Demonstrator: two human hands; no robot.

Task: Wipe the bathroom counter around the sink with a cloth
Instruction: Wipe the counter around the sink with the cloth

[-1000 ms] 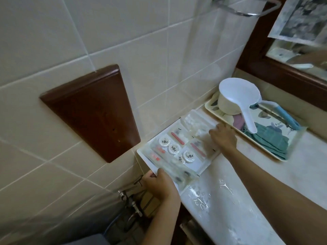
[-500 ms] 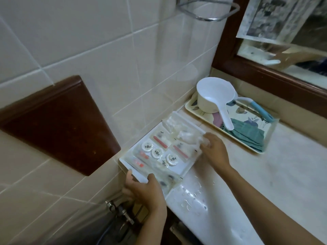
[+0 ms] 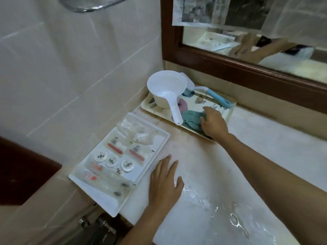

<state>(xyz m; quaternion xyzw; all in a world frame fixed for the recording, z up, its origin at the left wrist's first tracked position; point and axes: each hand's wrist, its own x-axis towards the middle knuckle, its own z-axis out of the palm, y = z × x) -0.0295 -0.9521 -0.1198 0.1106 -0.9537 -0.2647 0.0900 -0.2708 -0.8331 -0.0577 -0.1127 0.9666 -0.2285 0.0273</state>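
My right hand grips the cloth at frame centre, left hand flat on the wet counter; wiping not begun

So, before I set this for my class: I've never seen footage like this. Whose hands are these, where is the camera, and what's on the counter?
No machine here: a person wears one camera on the head, looking down at their own hands. The left hand lies flat on the counter, beside a white tray of small toiletries. The right hand grips a teal cloth lying in a patterned tray, which also holds a white scoop and a blue-handled brush. Water glistens on the counter nearer the camera.
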